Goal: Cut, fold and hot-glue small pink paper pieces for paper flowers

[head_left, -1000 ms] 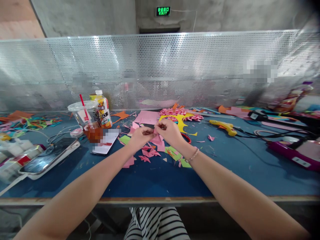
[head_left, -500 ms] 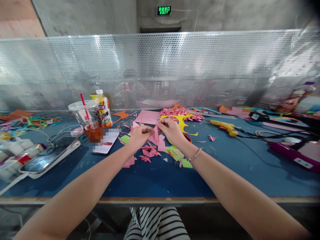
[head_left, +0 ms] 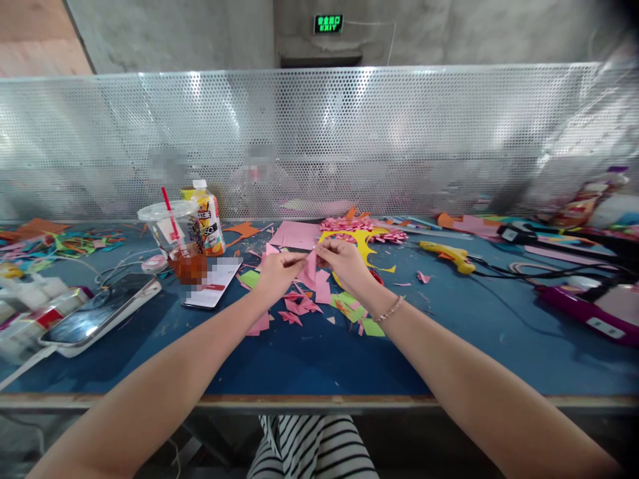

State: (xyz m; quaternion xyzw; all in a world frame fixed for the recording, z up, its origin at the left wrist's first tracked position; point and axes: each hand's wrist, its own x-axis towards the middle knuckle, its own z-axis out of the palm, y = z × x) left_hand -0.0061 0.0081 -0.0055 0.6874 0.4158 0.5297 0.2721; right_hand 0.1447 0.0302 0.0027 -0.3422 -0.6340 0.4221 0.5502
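Both hands pinch a small pink paper piece (head_left: pixel 309 268) above the scraps mid-table: left hand (head_left: pixel 277 271) grips its near edge, right hand (head_left: pixel 344 261) its top. Likely mid-fold; creasing next needs steady fingertip pressure.

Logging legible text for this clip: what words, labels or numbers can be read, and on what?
"EXIT": green sign on the back wall; the characters above it are too small.
"SO": partial letters on the juice bottle; the rest is hidden.
Card by the phone: blurred out.
Nothing readable on the pink paper in both hands.
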